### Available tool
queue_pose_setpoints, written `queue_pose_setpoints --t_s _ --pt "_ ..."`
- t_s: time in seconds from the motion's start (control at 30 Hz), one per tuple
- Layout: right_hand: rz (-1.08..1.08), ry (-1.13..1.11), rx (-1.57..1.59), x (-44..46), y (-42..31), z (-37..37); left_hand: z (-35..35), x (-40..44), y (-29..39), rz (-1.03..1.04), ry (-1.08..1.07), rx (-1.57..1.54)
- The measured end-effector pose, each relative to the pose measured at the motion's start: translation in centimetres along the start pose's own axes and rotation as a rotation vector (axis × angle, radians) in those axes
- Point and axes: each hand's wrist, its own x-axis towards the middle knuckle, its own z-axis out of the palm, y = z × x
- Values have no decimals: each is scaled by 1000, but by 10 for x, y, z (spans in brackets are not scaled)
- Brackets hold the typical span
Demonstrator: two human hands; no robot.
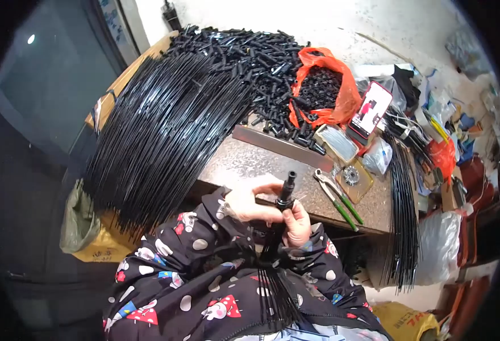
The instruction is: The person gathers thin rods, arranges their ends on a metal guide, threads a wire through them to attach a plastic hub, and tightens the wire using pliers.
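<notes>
Between my two hands stands a black stepped tubular piece [287,190], upright at the table's front edge. Below it, a bundle of thin black rods [274,292] fans out down across my lap; how they join the tube is hidden. My left hand [254,202] wraps round the tube from the left, fingers curled behind it. On the right, my right hand [298,225] closes on it a little lower, thumb and fingers pinched near its collar. Green-handled pincers [339,200] lie to the right of my hands.
Long black rods [167,131] cover the table's left. Behind are heaped black tubular parts [250,54] and a red plastic bag [349,94] of small black pieces. A metal bar [281,148], phone [371,109] and yellowish tray [366,184] stand nearby. More rods [403,221] overhang the right edge.
</notes>
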Motion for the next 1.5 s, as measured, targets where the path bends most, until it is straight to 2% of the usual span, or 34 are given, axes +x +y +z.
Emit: queue_pose_setpoints --t_s 0.03,0.07,0.1,0.17,0.37,0.4,0.5,0.6,0.67,0.8,0.87,0.9,0.97,1.0,1.03,1.13,1.2,1.23,1.27,1.3,1.37,1.4,1.43,1.47,1.5 --pt "-50 -30 -25 0 2 -2 4 0 -7 202 59 268" --pt "-44 51 -22 -1 4 0 3 -1 -9 179 65 347" --pt "-9 8 2 0 4 -5 2 -4 -7 96 57 355" --pt "-70 15 -45 2 9 -7 3 -5 -12 34 87 251" --pt "-52 -5 -46 3 -2 1 12 -3 -31 129 166 93" --pt "-44 23 -54 2 -1 0 14 -3 -32 9 132 -138" --pt "-26 -51 -41 1 -4 -2 9 -6 -23 -143 10 -502" --pt "-11 -48 15 1 -5 -1 12 -6 -34 56 73 -318" --pt "-10 -52 11 1 -5 -1 11 -5 -38 111 81 -270" --pt "65 20 66 -5 -7 3 4 -8 -33 45 -5 -309" --pt "86 -103 13 -4 -8 0 2 -12 -27 -35 -6 -362" --pt "107 -156 -18 -5 -8 -2 -2 -7 -28 179 -77 -161" --pt "151 -260 -117 -7 -15 -2 -8 2 -34 495 -144 -67" --pt "171 -291 -94 -11 -16 -3 -8 5 -33 473 -231 -174" --pt "191 -326 -72 -14 -17 -2 -10 10 -26 531 -326 -111" --pt "200 -335 -50 -12 -20 -2 -4 9 -27 590 -241 -163" --pt "231 -306 -19 -16 -17 1 -3 10 -36 580 -334 -339" --pt "281 -425 -119 -11 -33 11 -2 13 -40 576 -388 -464" --pt "302 -509 -98 -10 -29 7 -5 23 -44 622 -605 -472" --pt "323 -595 -80 -11 -20 -1 7 28 -44 697 -602 -648" --pt "326 -638 -126 -11 -10 -6 13 24 -49 612 -601 -740" --pt "260 -463 -271 -10 -17 -3 8 20 -52 490 -526 -699" --pt "196 -280 -406 -12 -21 -1 6 11 -44 294 -266 -607" --pt "140 5 -71 -8 -10 -2 8 10 -36 218 -44 -638" --pt "-223 46 -62 2 -2 -6 10 11 -27 135 183 -664"
